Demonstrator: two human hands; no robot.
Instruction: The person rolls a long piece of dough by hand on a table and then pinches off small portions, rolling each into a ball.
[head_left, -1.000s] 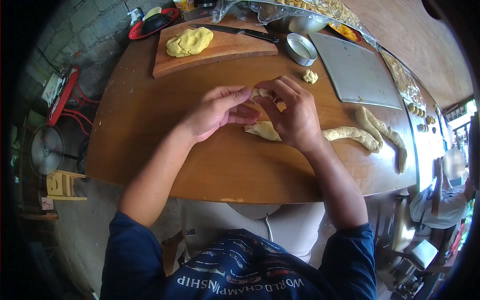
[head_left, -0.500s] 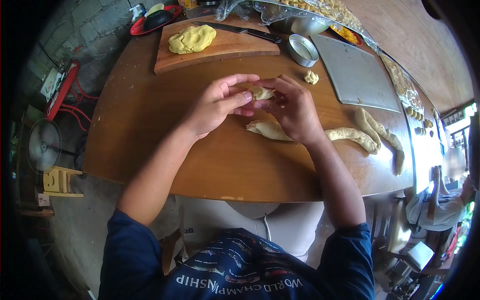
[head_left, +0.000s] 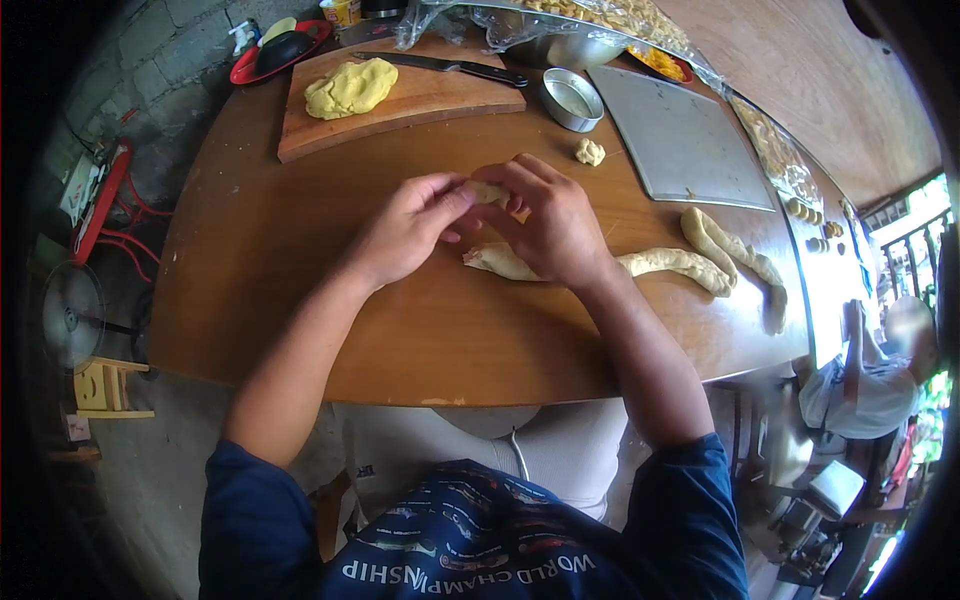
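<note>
"What do those hands have?"

"A piece point(head_left: 488, 192) of pale dough. The left hand point(head_left: 405, 228) pinches one end, thumb on top, and the right hand point(head_left: 556, 228) has its fingers closed around the other, so it sits right between them."

"And that rope point(head_left: 680, 266)?"

"It lies on the table point(head_left: 430, 350), passing beneath the right wrist. One ragged end shows just left of that hand; I can't tell whether the wrist touches it. A folded strip point(head_left: 768, 270) lies further to the right."

"Anything past the right hand?"

"A small lump point(head_left: 589, 152) just beyond it, then a round tin point(head_left: 572, 100), with a flat tray point(head_left: 685, 140) off to the right."

"Beyond the left?"

"A board point(head_left: 430, 108), well apart from the hand, bearing yellow dough point(head_left: 350, 88) and a knife point(head_left: 450, 66)."
</note>
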